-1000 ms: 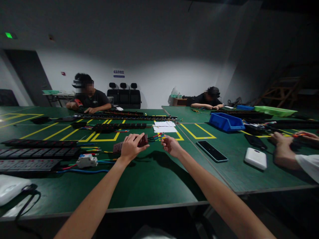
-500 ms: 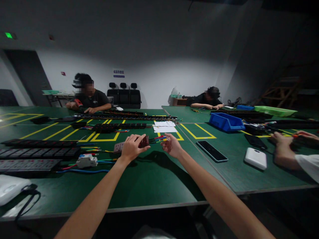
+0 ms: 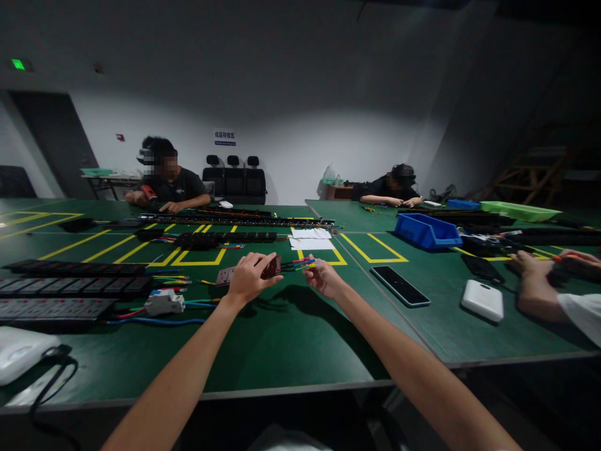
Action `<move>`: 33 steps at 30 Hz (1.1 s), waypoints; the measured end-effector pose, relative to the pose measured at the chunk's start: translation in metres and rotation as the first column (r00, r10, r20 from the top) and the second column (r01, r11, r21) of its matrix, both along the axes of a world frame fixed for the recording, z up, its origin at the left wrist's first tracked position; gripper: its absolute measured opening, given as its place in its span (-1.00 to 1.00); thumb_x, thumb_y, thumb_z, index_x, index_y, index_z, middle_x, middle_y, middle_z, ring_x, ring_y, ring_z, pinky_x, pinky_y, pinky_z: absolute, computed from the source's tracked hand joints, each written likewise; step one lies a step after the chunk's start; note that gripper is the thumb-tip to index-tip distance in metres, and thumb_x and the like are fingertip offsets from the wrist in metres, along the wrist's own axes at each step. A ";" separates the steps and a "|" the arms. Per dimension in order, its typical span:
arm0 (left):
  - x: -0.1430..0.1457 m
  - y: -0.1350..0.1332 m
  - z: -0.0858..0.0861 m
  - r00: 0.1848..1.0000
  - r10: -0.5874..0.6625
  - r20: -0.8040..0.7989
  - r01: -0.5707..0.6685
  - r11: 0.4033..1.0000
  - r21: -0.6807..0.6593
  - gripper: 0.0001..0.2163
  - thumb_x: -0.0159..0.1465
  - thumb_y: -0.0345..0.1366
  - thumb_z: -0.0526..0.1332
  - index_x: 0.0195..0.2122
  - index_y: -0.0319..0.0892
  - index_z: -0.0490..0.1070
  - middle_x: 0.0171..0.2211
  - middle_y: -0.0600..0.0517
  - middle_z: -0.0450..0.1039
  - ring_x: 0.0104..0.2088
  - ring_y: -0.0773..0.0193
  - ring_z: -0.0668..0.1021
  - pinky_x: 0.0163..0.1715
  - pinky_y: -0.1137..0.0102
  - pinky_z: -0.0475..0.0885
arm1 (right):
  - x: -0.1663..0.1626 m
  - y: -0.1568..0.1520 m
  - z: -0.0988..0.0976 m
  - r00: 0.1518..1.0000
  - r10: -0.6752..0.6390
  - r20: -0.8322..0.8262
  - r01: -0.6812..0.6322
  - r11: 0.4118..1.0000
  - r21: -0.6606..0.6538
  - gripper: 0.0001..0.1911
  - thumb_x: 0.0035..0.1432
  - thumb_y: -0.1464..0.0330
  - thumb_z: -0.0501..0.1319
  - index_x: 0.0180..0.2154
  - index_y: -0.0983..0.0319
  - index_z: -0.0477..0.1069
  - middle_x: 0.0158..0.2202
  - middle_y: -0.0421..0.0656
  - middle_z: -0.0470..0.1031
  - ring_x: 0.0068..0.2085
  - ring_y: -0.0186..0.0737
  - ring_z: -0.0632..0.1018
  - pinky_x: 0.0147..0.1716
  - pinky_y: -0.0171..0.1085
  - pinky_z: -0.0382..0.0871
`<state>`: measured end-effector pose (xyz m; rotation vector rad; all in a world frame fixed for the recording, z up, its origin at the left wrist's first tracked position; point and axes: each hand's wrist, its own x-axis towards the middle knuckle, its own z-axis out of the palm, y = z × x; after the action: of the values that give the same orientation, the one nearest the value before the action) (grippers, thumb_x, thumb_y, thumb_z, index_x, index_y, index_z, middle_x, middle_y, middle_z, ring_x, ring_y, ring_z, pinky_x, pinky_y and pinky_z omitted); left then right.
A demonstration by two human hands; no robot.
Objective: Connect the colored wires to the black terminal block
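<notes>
My left hand (image 3: 250, 277) is wrapped round a small dark socket module (image 3: 271, 267), held above the green table (image 3: 282, 338). Short red, blue and yellow wires (image 3: 303, 262) stick out of the module's right end. My right hand (image 3: 323, 276) pinches the tips of those wires, fingers closed. A second grey socket piece (image 3: 225, 275) shows just left of my left hand.
Black power strips (image 3: 61, 288) and a white circuit breaker (image 3: 163, 302) lie to the left. A phone (image 3: 400, 285) and a white power bank (image 3: 482, 300) lie to the right, by another person's arm (image 3: 539, 288). A blue bin (image 3: 426, 230) and two seated people sit farther back.
My hands stay almost in place. My right hand has shifted slightly along the wire ends, and the view has tilted a little.
</notes>
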<state>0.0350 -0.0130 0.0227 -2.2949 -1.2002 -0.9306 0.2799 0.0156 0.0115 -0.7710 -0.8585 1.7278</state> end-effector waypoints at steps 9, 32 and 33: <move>0.000 0.002 -0.002 0.995 0.095 0.033 -0.097 0.994 0.051 -0.34 0.31 0.24 0.04 0.15 -0.19 0.44 -0.11 -0.15 0.53 -0.11 0.03 0.49 -0.12 0.20 0.35 | -0.004 -0.003 0.012 0.999 -0.008 -0.052 0.002 0.994 -0.109 -0.58 0.25 0.04 0.24 -0.46 0.21 0.27 -0.59 -0.27 0.42 -0.64 -0.45 0.35 -0.75 -0.50 0.12; -0.002 0.004 -0.004 0.986 0.149 0.068 -0.155 0.984 0.088 -0.35 0.29 0.23 0.09 0.15 -0.20 0.46 -0.12 -0.14 0.53 -0.11 0.03 0.49 -0.10 0.20 0.36 | -0.002 0.001 0.008 0.998 0.006 -0.055 -0.010 0.997 -0.074 -0.63 0.32 0.07 0.16 -0.37 0.22 0.41 -0.45 -0.22 0.52 -0.63 -0.46 0.37 -0.78 -0.49 0.09; -0.002 0.004 -0.004 0.985 0.154 0.075 -0.161 0.983 0.088 -0.35 0.29 0.23 0.08 0.15 -0.19 0.45 -0.12 -0.14 0.53 -0.11 0.03 0.49 -0.09 0.19 0.36 | -0.001 0.001 0.009 0.998 0.018 -0.058 -0.022 0.997 -0.070 -0.63 0.32 0.07 0.17 -0.35 0.22 0.42 -0.45 -0.22 0.52 -0.62 -0.46 0.38 -0.77 -0.48 0.10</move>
<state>0.0332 -0.0087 0.0188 -2.0771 -1.3163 -0.9911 0.2785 0.0165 0.0202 -0.7585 -0.7717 1.7977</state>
